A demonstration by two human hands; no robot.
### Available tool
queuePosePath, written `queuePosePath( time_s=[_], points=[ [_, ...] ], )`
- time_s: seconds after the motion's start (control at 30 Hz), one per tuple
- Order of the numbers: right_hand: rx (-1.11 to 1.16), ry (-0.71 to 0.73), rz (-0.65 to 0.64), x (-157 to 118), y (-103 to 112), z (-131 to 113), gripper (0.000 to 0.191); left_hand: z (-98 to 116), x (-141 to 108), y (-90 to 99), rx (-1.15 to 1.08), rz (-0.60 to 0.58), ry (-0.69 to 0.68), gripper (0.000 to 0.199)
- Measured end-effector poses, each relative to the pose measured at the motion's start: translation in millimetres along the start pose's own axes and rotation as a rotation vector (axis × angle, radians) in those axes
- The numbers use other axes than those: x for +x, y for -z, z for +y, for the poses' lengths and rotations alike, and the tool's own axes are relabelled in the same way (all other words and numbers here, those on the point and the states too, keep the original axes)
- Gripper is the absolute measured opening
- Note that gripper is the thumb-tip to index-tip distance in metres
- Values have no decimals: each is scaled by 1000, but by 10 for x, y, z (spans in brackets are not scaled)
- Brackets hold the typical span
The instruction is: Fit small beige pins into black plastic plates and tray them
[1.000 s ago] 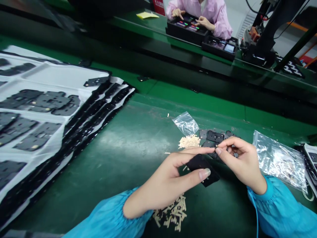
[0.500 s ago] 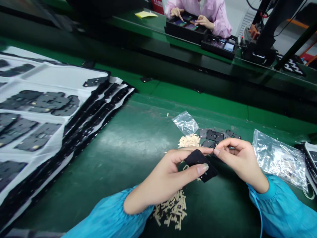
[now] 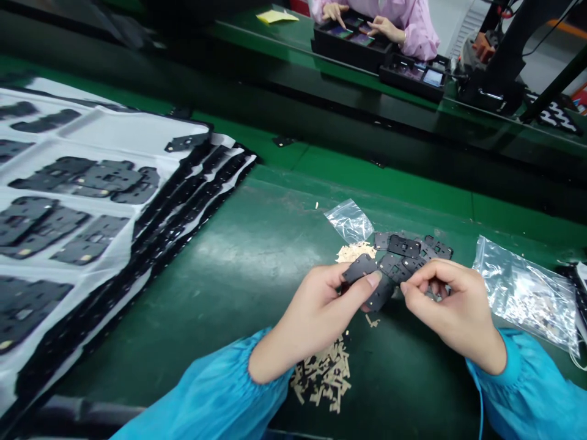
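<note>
Currently, the left hand (image 3: 316, 315) is pinching a black plate (image 3: 362, 267), the right hand (image 3: 452, 308) is curling with its grip unclear, and a loose heap of black plates (image 3: 403, 246) is waiting at twelve o'clock.

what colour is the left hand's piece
The piece in the left hand is black, best seen in the head view.

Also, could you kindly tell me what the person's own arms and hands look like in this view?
The left sleeve and right sleeve are loose, bright blue and slightly shiny, each gathered into a snug cuff at the wrist. A thin blue cord hangs from the right cuff. The left hand and right hand are bare, without gloves or visible rings.
</note>
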State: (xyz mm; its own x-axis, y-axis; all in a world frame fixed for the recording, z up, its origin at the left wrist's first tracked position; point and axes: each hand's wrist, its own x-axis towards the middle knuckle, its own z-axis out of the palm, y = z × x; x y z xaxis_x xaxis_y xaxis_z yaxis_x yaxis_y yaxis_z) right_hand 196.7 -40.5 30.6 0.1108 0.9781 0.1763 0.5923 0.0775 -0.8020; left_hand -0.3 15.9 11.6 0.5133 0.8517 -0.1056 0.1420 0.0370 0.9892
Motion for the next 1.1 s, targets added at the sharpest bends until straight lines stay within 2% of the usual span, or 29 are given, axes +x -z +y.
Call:
queuePosePath(
  time_s=[0.23,0.5,0.63,0.9,1.1],
  points=[
    [-128,159,32,-51,-46,-34,17,-14,-20,-40,38,13,-32,36],
    [-126,121,10,-46,-50,-52,17,-17,-50,-52,128,33,-18,37],
    [-89,46,-23,-41,-49,-57,16,-16,-50,-56,163,29,-29,37],
    [84,-253,-137,-31,-54,-16,15,-27,-49,-49,183,1,-54,38],
    [254,-414,-213,-4,-55,-20,17,-7,-50,-48,200,7,-69,40]
  ],
)
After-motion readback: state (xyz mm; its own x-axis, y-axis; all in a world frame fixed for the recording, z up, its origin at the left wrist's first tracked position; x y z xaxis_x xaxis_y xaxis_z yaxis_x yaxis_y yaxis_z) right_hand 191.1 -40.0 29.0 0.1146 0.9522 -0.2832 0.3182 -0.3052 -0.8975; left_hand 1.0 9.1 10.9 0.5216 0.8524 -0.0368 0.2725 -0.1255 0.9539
